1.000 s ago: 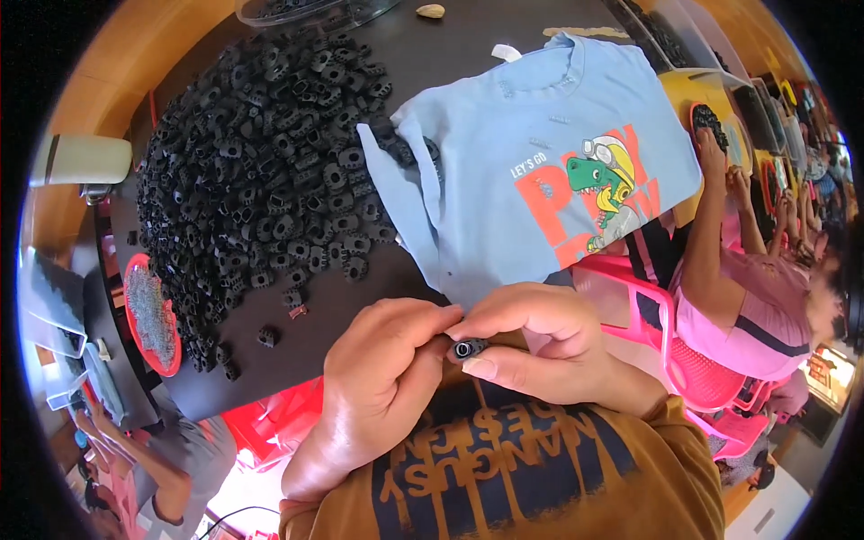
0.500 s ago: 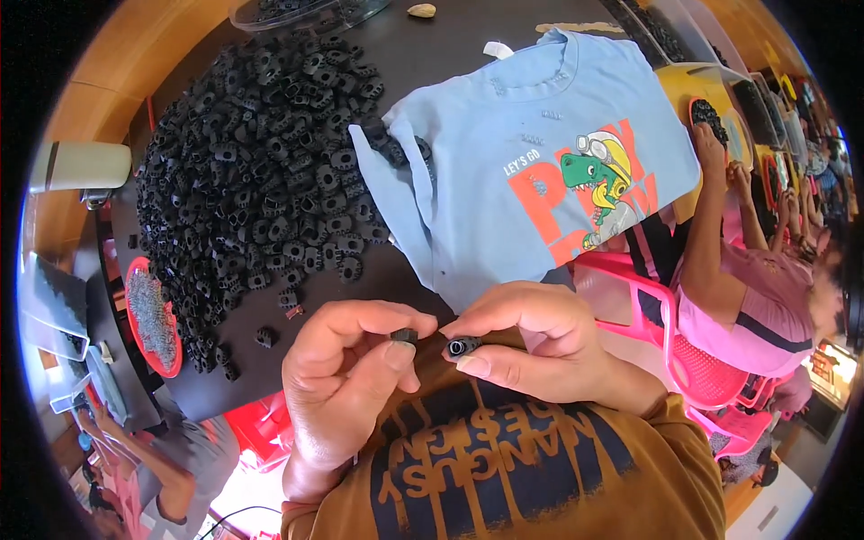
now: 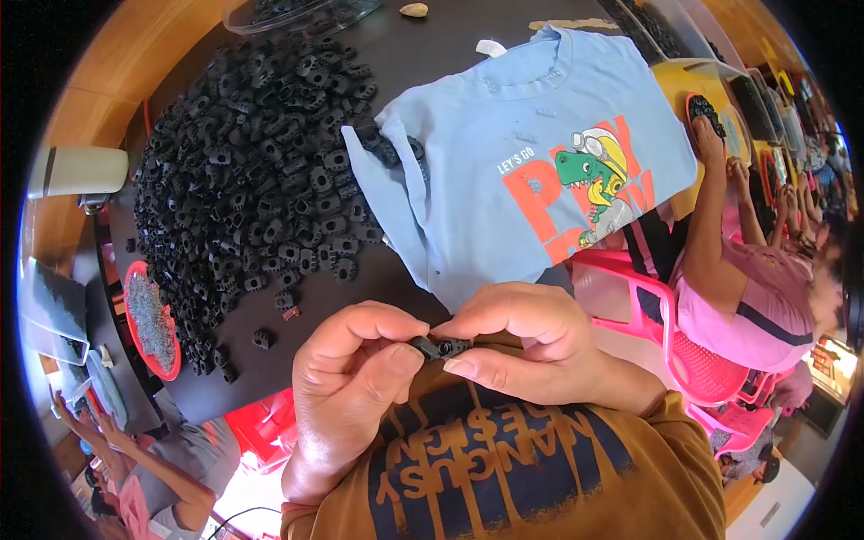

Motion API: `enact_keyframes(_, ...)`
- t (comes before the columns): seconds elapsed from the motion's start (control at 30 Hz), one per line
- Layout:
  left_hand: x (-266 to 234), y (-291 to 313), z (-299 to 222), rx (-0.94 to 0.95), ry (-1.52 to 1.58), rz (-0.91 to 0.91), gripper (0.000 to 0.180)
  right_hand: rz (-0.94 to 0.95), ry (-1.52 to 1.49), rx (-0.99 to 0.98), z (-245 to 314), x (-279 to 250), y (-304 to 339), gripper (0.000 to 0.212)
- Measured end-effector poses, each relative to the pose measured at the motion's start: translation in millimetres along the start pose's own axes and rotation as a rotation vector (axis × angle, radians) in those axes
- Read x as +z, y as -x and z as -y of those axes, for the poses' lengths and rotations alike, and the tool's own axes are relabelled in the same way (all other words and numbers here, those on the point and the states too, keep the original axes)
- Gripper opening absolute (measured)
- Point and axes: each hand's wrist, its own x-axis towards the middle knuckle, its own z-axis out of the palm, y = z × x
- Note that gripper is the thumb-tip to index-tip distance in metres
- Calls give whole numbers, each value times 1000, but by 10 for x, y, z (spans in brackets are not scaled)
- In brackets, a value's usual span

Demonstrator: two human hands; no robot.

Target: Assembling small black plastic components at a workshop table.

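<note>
Close in front of my body, my left hand [image 3: 360,360] pinches a small black plastic piece [image 3: 421,346] between thumb and forefinger. Another small black plastic part [image 3: 453,346], with a round opening, sits in the pinch of my right hand [image 3: 517,337]. The two pieces meet end to end between my fingertips; whether they are joined I cannot tell. Beyond my left hand spreads a big heap of black plastic parts [image 3: 261,180] on the dark table [image 3: 243,396]. A folded light blue T-shirt [image 3: 468,189] with a dinosaur print lies beyond my right hand.
A red-rimmed tray of small grey pieces [image 3: 151,319] is at the left. Pink plastic chairs [image 3: 702,360] stand at the right, where a person in pink [image 3: 738,297] works. Another person's arms [image 3: 135,445] reach in at lower left. A clear container [image 3: 306,16] sits at the far edge.
My left hand has moved right, bringing its black piece against the one in my right hand. The right-hand part has turned slightly. The view has shifted a little.
</note>
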Motion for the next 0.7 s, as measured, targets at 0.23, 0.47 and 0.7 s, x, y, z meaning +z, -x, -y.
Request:
enact_keyframes(0.23,18,-16,28,10,-74,-12,11,6,159,-97,-9,-15,-5,23)
enact_keyframes(0.47,-6,-2,91,249,-607,-8,15,-49,244,-186,-41,-9,15,23)
enact_keyframes(0.7,57,-35,-117,430,-865,78,17,-28,122,-141,-39,-10,25,19)
